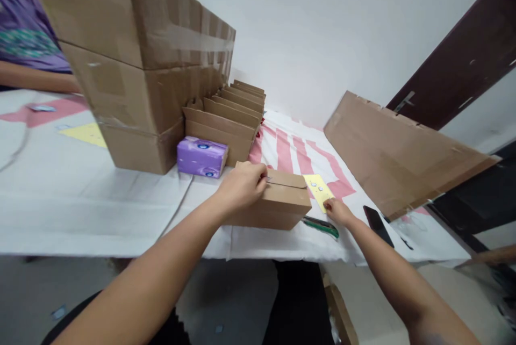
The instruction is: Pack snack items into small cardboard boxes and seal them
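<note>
A closed brown cardboard box (282,208) lies at the table's front edge. My left hand (246,184) is closed over its top left end, the fingers curled at the lid flap; a small shiny patch shows by the fingertips. Right of the box, my right hand (337,210) pinches the near edge of a yellow sheet (318,188) with a few small pale stickers on it. A green-handled box cutter (322,225) rests on the cloth between the box and my right hand.
A purple tissue pack (202,157) and a row of open cardboard boxes (226,119) stand behind, beside a tall stack of cartons (161,65). At the right are a black phone (378,225) and a big cardboard panel (403,157). Another person's arm (40,77) shows far left.
</note>
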Demonstrator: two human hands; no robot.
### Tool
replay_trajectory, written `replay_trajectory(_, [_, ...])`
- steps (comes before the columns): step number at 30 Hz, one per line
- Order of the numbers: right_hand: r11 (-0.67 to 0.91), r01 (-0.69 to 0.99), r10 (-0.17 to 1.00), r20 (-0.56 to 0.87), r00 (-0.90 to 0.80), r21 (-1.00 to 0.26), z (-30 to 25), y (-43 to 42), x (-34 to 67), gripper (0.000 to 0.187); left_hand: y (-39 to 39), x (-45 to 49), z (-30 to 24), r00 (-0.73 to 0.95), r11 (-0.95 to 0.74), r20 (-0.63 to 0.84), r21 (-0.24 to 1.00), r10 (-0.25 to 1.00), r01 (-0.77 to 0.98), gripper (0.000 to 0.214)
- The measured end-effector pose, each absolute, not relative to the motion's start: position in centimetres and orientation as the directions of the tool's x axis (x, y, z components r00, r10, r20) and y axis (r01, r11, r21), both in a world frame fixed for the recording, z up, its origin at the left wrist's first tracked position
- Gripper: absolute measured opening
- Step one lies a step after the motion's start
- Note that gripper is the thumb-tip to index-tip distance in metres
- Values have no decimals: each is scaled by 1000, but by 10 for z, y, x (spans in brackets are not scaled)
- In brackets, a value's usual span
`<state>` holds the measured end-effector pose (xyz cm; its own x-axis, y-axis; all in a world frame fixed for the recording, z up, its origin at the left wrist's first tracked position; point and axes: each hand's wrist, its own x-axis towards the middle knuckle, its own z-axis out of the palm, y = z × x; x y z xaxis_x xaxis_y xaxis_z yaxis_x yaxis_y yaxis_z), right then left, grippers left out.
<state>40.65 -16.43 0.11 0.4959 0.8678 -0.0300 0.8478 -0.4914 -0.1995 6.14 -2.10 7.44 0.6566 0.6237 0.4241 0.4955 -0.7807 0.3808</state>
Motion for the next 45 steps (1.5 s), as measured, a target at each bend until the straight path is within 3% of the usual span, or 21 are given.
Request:
replay_trajectory(3, [-485,833,871,-65,486,-267,24,-158,416,20,-20,61,74,656,-773,415,410,631,484,19])
replay_trajectory(7, [-379,831,888,91,450,-407,68,-134,392,25,-16,60,73,684,-769,394,494,614,406,18])
replay_trajectory(10, [-22,777,910,310,277,-629,92,-111,334,30,-12,59,71,679,-738,383,573,626,357,17])
replay_trajectory(11, [105,735,926,336,174,-669,96,-105,311,29,-11,59,71,673,-726,382,595,633,345,17])
replay_trajectory(13, [209,665,951,309,34,-717,99,-94,268,32,-11,58,71,668,-708,382,631,639,317,16])
replay_trajectory(18, [215,657,967,253,-38,-723,93,-77,230,22,-13,57,72,683,-707,383,650,622,280,17])
replay_trajectory(20, [226,661,957,290,-13,-715,96,-72,249,23,-16,56,71,663,-724,410,621,626,300,21])
replay_trajectory(22, [137,691,964,256,72,-710,102,-70,283,25,-19,56,68,654,-773,460,544,601,327,29])
replay_trajectory(24, [-131,742,971,65,229,-658,103,-73,323,23,-21,57,66,677,-842,512,415,529,345,32])
replay_trajectory(26, [-411,758,909,-170,380,-506,95,-80,360,19,-23,58,64,705,-889,541,294,457,351,23])
replay_trajectory(30, [-634,720,768,-343,541,-282,49,-95,406,20,-23,60,63,718,-904,550,245,427,350,15])
replay_trajectory(37, [-753,658,607,-378,698,5,-2,-96,443,29,-20,62,63,712,-902,554,254,432,349,16])
replay_trajectory(45, [-703,702,638,-339,692,111,-13,-86,446,31,-20,63,64,723,-903,542,217,428,372,17])
